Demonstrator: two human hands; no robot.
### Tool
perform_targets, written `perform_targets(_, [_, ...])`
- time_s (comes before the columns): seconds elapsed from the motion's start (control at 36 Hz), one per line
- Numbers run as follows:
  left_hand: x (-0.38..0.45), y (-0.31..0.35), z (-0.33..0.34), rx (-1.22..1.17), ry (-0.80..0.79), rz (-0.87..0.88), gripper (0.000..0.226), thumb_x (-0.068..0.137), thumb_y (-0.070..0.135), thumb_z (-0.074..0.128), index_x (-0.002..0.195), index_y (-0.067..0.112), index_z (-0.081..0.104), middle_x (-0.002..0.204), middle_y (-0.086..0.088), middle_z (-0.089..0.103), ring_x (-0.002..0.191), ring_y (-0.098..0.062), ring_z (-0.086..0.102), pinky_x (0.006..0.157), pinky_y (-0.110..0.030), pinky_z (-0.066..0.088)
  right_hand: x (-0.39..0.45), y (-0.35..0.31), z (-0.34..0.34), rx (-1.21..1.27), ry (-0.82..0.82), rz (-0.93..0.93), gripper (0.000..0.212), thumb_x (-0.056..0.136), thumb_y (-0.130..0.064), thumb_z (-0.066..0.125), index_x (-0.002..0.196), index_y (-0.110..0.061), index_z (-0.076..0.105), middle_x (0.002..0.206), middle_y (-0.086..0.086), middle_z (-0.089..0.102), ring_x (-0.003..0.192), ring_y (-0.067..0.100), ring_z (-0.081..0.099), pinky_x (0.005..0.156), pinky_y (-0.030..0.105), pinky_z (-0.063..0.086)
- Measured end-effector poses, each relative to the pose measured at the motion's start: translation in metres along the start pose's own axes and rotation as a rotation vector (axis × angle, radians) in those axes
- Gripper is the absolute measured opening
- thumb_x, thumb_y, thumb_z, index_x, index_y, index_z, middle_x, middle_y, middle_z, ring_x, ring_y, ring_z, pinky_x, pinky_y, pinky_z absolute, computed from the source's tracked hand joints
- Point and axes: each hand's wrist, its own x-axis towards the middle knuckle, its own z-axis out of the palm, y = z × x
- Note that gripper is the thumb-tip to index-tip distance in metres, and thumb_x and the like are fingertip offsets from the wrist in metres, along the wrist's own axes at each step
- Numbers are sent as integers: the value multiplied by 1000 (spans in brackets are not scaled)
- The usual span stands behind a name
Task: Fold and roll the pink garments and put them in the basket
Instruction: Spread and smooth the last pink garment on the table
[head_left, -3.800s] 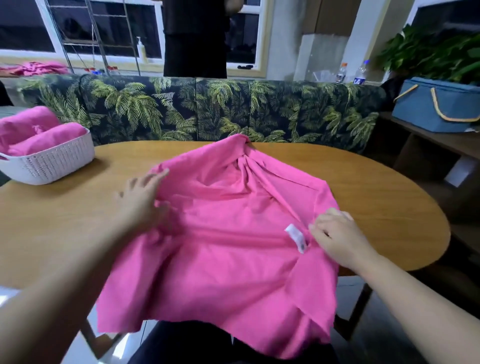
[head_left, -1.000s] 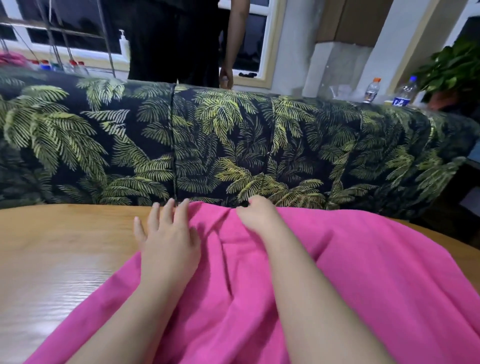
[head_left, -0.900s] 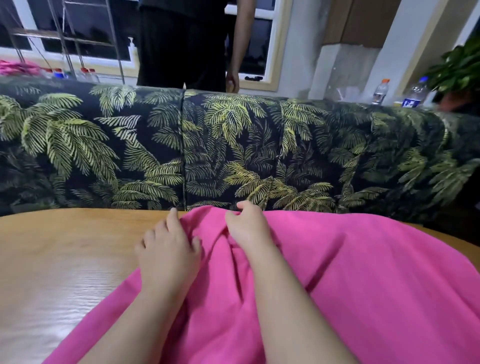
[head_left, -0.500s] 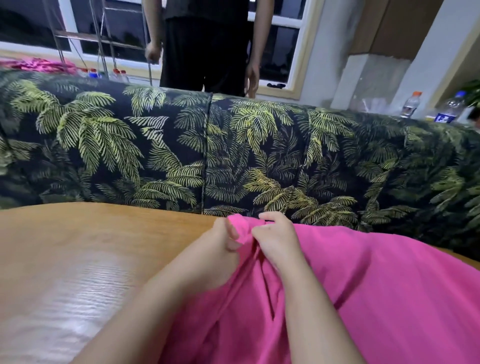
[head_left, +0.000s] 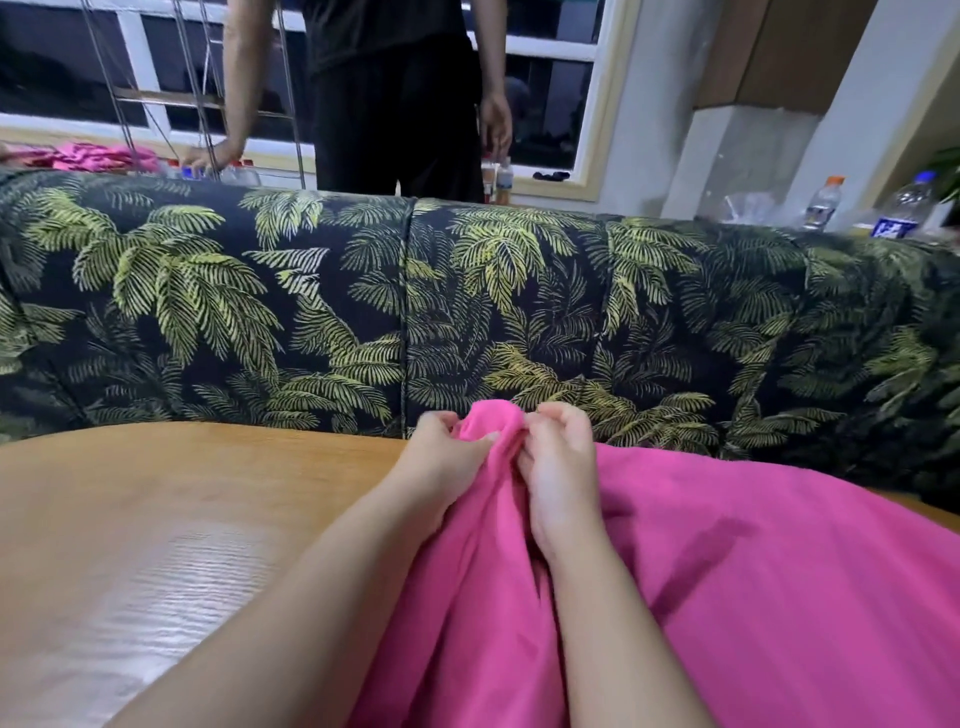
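Since a moment ago, we are bunching the pink garment (head_left: 753, 571) at its far edge, left hand (head_left: 441, 462) and right hand (head_left: 558, 457) now pinching it close together. The soft, creased cloth is lying across the glossy wood-grain surface (head_left: 156, 519).

The bright pink cotton garment (head_left: 753, 582) runs off the near and right edges, so its full shape cannot be told, and it covers the right part of the oval wooden bench (head_left: 156, 519), whose left and near sides are also cut off. The fingers (head_left: 441, 423) of the left hand (head_left: 441, 462) and those of the right hand (head_left: 558, 457) curl into the bunched far edge, their tips buried in the cloth. Beyond the palm-leaf printed sofa back (head_left: 467, 312), a person in black clothes (head_left: 395, 104) is cut off at the top edge. The basket is out of view.
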Motion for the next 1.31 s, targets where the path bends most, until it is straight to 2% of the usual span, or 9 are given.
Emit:
perform_targets(0.11, [14,-8,-25,253,186,84,61,89,28,66,139,7,38,134,-12,53,122,-25,51,93,-24,36,-4,6,2,-421,-186,1,41,97,-17,48,136,-17,39,125,-7,52,123,16,49,102,24,33])
perform_targets(0.28, [18,-21,-80,479,340,218,45,93,23,59,130,4,43,116,-20,63,112,-35,55,82,-32,37,-13,10,0,-1226,-424,-126,61,97,-45,41,150,-23,20,157,-3,26,148,13,10,120,39,-1])
perform_targets(0.61, [43,-55,-206,774,604,167,35,92,9,53,125,3,42,107,-36,58,99,-49,56,78,-44,41,-16,10,3,-1303,-325,-140,62,97,-52,40,150,-26,21,158,-8,23,148,11,6,120,41,2])
perform_targets(0.78, [51,-75,-223,980,529,96,63,91,14,57,146,3,29,135,-28,47,122,-44,45,103,-46,34,-31,2,26,-1289,-283,-278,57,98,-28,48,150,-27,22,160,-7,14,149,16,3,120,39,4])
perform_targets(0.89, [53,-85,-189,886,236,140,56,92,38,58,139,11,42,138,-17,51,125,-29,47,102,-35,36,-47,7,42,-1307,-488,-300,61,97,-46,45,150,-33,18,161,-9,7,148,15,-4,120,42,0])
perform_targets(0.94, [51,-93,-174,1052,105,34,68,92,59,44,149,26,27,156,-10,27,144,-27,20,114,-43,19,-48,12,42,-1359,-552,-241,61,96,-55,37,151,-37,16,161,-10,3,148,16,-6,119,46,-3])
perform_targets(1.0, [48,-98,-171,1163,93,-14,70,91,69,29,152,40,11,162,-1,6,148,-25,-2,116,-49,5,-47,13,40,-1408,-565,-200,62,95,-62,32,151,-41,15,161,-12,1,148,16,-6,119,47,-5])
perform_targets(1.11, [44,-102,-183,1199,95,23,66,88,74,22,148,51,8,162,6,5,148,-23,-2,115,-53,6,-44,10,36,-1450,-540,-161,65,91,-70,27,150,-45,14,161,-12,0,148,15,-6,117,47,-6])
perform_targets(1.31, [57,-107,-207,1116,175,25,68,93,67,22,152,39,8,161,6,6,148,-25,0,116,-50,9,-47,8,35,-1450,-511,-158,63,93,-68,21,151,-42,12,161,-11,-1,148,15,-6,118,46,-5])
